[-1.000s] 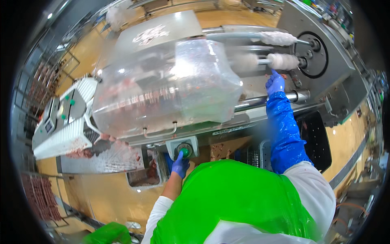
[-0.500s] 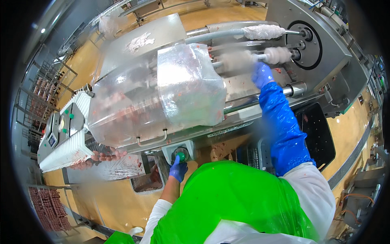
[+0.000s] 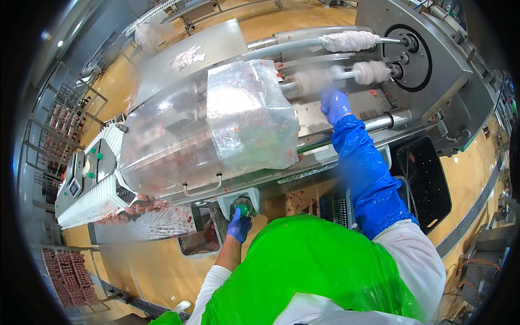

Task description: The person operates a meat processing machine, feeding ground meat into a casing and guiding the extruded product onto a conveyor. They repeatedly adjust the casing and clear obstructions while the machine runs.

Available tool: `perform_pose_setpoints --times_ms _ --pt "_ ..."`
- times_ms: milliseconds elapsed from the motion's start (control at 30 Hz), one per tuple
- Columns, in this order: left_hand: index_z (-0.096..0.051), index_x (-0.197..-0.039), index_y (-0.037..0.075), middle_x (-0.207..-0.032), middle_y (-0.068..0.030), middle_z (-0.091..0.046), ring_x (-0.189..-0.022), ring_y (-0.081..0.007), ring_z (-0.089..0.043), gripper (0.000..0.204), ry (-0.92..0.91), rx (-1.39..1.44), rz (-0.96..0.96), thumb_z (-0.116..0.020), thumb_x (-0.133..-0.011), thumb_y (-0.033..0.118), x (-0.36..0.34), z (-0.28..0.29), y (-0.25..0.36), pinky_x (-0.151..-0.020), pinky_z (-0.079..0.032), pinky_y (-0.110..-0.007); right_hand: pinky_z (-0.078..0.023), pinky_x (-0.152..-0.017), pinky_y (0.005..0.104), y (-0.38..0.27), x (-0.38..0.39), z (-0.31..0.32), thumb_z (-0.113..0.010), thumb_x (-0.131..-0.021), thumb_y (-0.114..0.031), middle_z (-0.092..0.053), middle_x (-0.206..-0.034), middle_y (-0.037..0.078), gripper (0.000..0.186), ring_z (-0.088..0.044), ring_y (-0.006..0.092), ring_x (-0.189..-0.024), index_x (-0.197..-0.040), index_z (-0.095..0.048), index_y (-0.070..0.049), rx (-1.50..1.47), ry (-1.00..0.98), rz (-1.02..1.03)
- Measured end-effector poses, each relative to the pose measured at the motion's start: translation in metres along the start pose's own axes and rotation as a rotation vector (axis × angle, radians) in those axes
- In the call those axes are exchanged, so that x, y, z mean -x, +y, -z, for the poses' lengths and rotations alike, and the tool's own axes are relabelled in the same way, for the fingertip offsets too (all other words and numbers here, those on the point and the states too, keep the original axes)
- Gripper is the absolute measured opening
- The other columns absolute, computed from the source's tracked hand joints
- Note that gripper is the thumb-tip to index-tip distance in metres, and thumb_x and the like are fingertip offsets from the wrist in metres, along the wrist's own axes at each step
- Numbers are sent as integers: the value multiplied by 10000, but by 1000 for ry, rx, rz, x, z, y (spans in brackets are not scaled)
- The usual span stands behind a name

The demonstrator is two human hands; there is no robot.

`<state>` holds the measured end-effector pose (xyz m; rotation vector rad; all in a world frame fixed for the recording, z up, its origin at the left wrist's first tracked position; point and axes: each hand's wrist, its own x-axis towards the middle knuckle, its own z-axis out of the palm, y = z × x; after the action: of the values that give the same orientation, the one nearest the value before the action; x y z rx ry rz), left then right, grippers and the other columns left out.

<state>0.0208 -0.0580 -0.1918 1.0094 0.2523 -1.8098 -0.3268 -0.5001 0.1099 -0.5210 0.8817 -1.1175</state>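
My left hand (image 3: 239, 226), in a blue glove, rests on a green push button (image 3: 244, 208) in a small grey control box under the machine. My right hand (image 3: 335, 105), in a blue glove and long blue sleeve, reaches up to the steel machine and touches a horizontal tube (image 3: 325, 80) sheathed in bunched white casing. A second casing-covered tube (image 3: 346, 40) lies just above it. A clear domed plastic cover (image 3: 216, 130) spattered with pink meat sits left of my right hand. I wear a bright green apron (image 3: 314, 271).
Pink sausages (image 3: 141, 206) lie on a white ribbed conveyor (image 3: 92, 200) at the left. A black tray (image 3: 425, 181) hangs at the right below the machine. Racks of sausages (image 3: 65, 276) stand at the lower left on the tan floor.
My right hand has moved left along the tubes, away from the round steel head. My left hand has stayed on the green button. The view has shifted slightly.
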Motion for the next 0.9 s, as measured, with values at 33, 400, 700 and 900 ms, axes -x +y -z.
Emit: perform_pose_setpoints --times_ms 33,400,700,900 --pt "-522 -1180 143 -1047 -136 -586 -1025 -289 -519 460 -222 82 52 -448 -961 540 -1 6 3 -922 -412 -358 -254 -399 262 2 0 -1 -467 -931 -214 -369 -567 -62 206 -311 93 -431 -725 -451 -207 -16 -51 -15" --pt "-508 -1187 138 -1008 -122 -589 -1011 -243 -524 463 -46 -272 -33 -356 -993 530 -7 17 -1 -1005 -379 -331 -254 -409 245 22 4 -5 -500 -968 -270 -354 -560 -79 166 -324 72 -444 -830 -543 -188 30 -262 -68" --pt "-509 -818 158 -732 -45 -478 -747 -190 -463 483 30 -78 26 -473 -912 631 27 -46 3 -713 -390 -304 -238 -383 263 -81 -48 106 -527 -934 -246 -345 -520 -68 251 -325 103 -395 -689 -479 -228 -156 205 212" --pt "-525 -847 162 -714 -40 -469 -699 -190 -449 481 -71 -84 98 -531 -879 642 32 -55 3 -654 -373 -303 -288 -385 266 -67 -43 79 -516 -917 -207 -367 -532 -66 277 -350 112 -403 -648 -457 -231 -67 33 115"
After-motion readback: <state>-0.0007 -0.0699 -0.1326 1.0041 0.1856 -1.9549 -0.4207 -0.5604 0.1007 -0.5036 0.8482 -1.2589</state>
